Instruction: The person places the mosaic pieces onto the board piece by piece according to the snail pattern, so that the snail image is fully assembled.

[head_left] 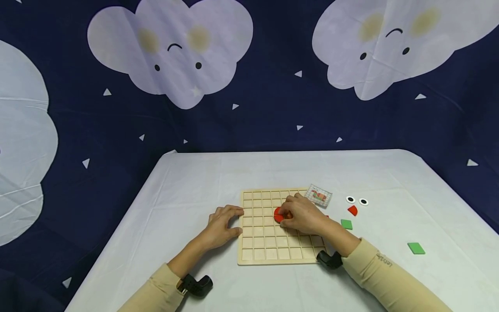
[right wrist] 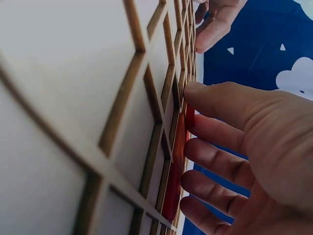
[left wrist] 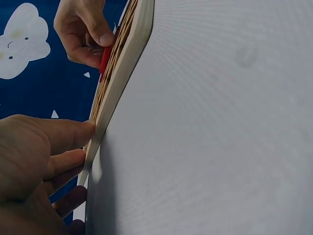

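A pale wooden grid board [head_left: 259, 242] lies on the white table. My left hand [head_left: 220, 227] touches its left edge with thumb and fingers spread apart, also seen from the side in the left wrist view. Over the board's middle, my right hand [head_left: 306, 216] pinches a red rounded piece [head_left: 277, 215] between thumb and index finger, at the grid surface. The other right fingers extend beside more red pieces [right wrist: 172, 191] lying in the grid. An orange-brown bit shows under the right palm, its shape mostly hidden.
A small picture card [head_left: 319, 196] overlaps the board's far right corner. To the right lie two eye discs [head_left: 350, 199], a red quarter-round piece [head_left: 352, 210], a green square [head_left: 346, 224] and another green piece [head_left: 416, 248]. A dark blue cloud-print cloth [head_left: 265, 121] hangs behind.
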`<move>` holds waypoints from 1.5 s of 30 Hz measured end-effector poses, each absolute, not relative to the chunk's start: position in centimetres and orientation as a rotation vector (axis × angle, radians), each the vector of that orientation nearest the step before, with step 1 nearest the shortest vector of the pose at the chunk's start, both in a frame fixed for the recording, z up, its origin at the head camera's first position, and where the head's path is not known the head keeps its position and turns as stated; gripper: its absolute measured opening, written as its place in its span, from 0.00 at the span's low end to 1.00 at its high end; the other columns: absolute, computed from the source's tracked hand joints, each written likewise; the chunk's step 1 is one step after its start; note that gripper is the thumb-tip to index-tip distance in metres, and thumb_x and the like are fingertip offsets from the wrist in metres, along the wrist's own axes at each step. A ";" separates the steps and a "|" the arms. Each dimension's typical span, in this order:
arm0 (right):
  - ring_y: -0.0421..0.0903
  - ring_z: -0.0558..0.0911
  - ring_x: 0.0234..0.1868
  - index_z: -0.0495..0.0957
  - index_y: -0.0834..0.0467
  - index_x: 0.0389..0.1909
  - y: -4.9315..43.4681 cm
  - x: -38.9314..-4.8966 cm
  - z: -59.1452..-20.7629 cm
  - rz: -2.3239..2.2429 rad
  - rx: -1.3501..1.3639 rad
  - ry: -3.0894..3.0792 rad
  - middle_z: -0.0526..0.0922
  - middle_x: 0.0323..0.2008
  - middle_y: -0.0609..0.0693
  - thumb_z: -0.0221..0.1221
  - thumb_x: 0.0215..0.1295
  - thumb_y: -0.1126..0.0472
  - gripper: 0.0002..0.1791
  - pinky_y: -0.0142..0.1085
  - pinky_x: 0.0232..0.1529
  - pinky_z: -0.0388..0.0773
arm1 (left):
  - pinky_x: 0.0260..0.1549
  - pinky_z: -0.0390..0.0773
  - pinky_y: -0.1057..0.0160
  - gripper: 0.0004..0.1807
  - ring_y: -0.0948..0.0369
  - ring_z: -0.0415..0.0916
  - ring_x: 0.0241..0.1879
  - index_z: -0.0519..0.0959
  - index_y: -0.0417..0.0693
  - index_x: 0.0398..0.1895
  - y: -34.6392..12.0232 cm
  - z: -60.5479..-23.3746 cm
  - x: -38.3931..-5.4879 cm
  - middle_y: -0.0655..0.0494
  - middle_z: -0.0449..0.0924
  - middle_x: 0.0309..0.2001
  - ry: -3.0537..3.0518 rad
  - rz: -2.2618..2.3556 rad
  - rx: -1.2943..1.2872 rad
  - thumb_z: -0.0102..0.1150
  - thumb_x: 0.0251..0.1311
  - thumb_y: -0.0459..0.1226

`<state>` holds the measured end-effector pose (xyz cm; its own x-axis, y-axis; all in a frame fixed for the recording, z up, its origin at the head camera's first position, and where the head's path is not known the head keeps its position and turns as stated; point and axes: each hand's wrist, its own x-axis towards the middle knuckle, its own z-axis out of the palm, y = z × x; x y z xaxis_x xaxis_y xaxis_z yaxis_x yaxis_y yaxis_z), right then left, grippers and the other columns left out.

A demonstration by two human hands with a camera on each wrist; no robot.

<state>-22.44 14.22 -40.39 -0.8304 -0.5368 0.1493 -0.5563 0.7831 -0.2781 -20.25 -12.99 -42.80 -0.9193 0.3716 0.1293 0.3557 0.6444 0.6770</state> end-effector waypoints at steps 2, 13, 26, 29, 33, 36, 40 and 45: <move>0.40 0.66 0.33 0.84 0.51 0.35 14.2 -22.4 -40.4 0.480 0.895 -2.904 0.77 0.30 0.43 0.70 0.47 0.52 0.13 0.32 0.34 0.61 | 0.57 0.54 0.47 0.24 0.52 0.62 0.58 0.76 0.43 0.55 -13.0 -42.8 -20.2 0.55 0.72 0.60 2.831 1.155 0.625 0.63 0.52 0.34; 0.40 0.66 0.33 0.84 0.51 0.36 14.1 -22.4 -40.3 0.485 0.875 -2.906 0.77 0.31 0.43 0.70 0.46 0.51 0.15 0.32 0.34 0.61 | 0.57 0.54 0.47 0.24 0.51 0.62 0.58 0.76 0.43 0.54 -13.1 -42.8 -20.2 0.55 0.72 0.59 2.838 1.162 0.626 0.64 0.51 0.34; 0.41 0.68 0.35 0.85 0.52 0.37 15.2 -22.5 -39.0 0.601 0.810 -2.876 0.79 0.35 0.44 0.68 0.51 0.53 0.12 0.34 0.36 0.63 | 0.57 0.54 0.47 0.24 0.51 0.62 0.59 0.76 0.43 0.55 -13.1 -42.8 -20.3 0.55 0.72 0.60 2.838 1.157 0.618 0.63 0.52 0.34; 0.43 0.70 0.37 0.84 0.54 0.38 16.6 -22.3 -38.4 0.596 0.755 -2.858 0.81 0.37 0.46 0.67 0.51 0.54 0.14 0.35 0.36 0.66 | 0.57 0.54 0.47 0.24 0.52 0.62 0.59 0.76 0.43 0.55 -13.0 -42.9 -20.3 0.55 0.72 0.59 2.841 1.152 0.623 0.63 0.52 0.34; 0.46 0.72 0.39 0.84 0.56 0.40 19.3 -21.9 -37.8 0.597 0.688 -2.853 0.82 0.38 0.49 0.67 0.52 0.55 0.15 0.38 0.39 0.68 | 0.57 0.54 0.47 0.24 0.51 0.62 0.59 0.76 0.43 0.55 -13.0 -42.9 -20.4 0.56 0.72 0.60 2.844 1.144 0.627 0.63 0.52 0.35; 0.47 0.72 0.40 0.83 0.57 0.40 21.4 -21.3 -37.7 0.598 0.623 -2.874 0.81 0.38 0.49 0.66 0.53 0.55 0.14 0.39 0.38 0.69 | 0.56 0.54 0.47 0.24 0.51 0.62 0.59 0.76 0.43 0.55 -13.0 -42.9 -20.4 0.55 0.72 0.60 2.846 1.142 0.628 0.63 0.52 0.35; 0.48 0.72 0.42 0.83 0.56 0.41 23.7 -20.4 -37.8 0.632 0.513 -2.924 0.80 0.39 0.49 0.65 0.54 0.55 0.14 0.39 0.38 0.69 | 0.57 0.54 0.47 0.24 0.51 0.62 0.59 0.76 0.43 0.55 -13.0 -42.9 -20.4 0.55 0.72 0.60 2.847 1.141 0.624 0.63 0.52 0.34; 0.48 0.73 0.43 0.82 0.55 0.43 25.9 -19.5 -38.6 0.663 0.443 -2.949 0.81 0.41 0.50 0.64 0.55 0.56 0.15 0.40 0.40 0.70 | 0.57 0.54 0.47 0.24 0.52 0.62 0.59 0.76 0.43 0.55 -13.0 -42.9 -20.4 0.55 0.72 0.60 2.844 1.146 0.620 0.64 0.52 0.34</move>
